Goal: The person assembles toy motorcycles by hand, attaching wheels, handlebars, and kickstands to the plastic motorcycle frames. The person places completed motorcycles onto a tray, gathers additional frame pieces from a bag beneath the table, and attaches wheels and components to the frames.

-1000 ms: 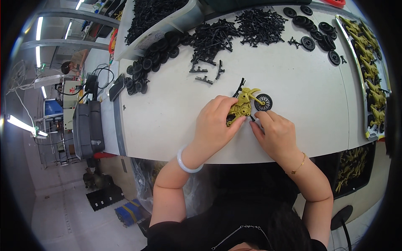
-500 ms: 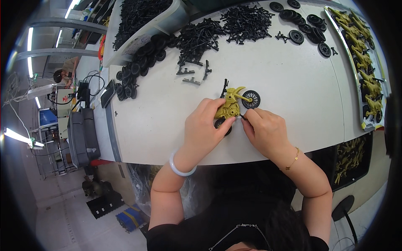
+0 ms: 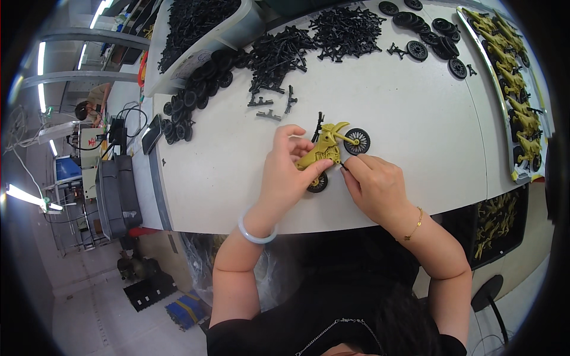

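The olive-yellow plastic toy motorcycle (image 3: 328,146) is between the hands at the smooth white tabletop (image 3: 237,184). On its left, the bare left hand (image 3: 286,172) has slackened, partly spread: forefinger lifted clear, thumb and lower fingers about the rear, so its hold looks lighter. On its right, the bare right hand (image 3: 376,180) pinches a small black piece (image 3: 344,167) between tight fingertips.

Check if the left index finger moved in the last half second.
Yes: up and left, toward the loose grey-black plastic part on the tabletop. The left index finger pulled back from the olive-yellow toy motorcycle.
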Motion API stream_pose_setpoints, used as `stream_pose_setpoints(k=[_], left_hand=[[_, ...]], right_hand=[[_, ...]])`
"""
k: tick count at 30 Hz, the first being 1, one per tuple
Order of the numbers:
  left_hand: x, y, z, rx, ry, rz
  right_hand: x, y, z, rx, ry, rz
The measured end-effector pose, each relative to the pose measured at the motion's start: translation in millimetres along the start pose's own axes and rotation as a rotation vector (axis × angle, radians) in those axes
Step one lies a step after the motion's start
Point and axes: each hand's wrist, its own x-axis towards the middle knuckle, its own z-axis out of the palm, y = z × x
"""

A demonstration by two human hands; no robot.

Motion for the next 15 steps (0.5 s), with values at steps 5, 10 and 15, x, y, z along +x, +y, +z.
stream_pose_setpoints(k=[5,10,15], left_hand=[[6.2,-3.0,-8.1,-0.465,-0.132,-0.193],[9.9,0.4,-9.8,-0.496,-0.202,-0.215],[9.9,-5.2,-9.6,-0.617,-0.259,-0.255]], right_hand=[[3.3,-0.9,-3.6,0.032,0.103,-0.072],[4.5,0.6,-4.6,0.031,0.153,-0.119],[4.2,1.1,-6.1,0.03,0.154,-0.136]])
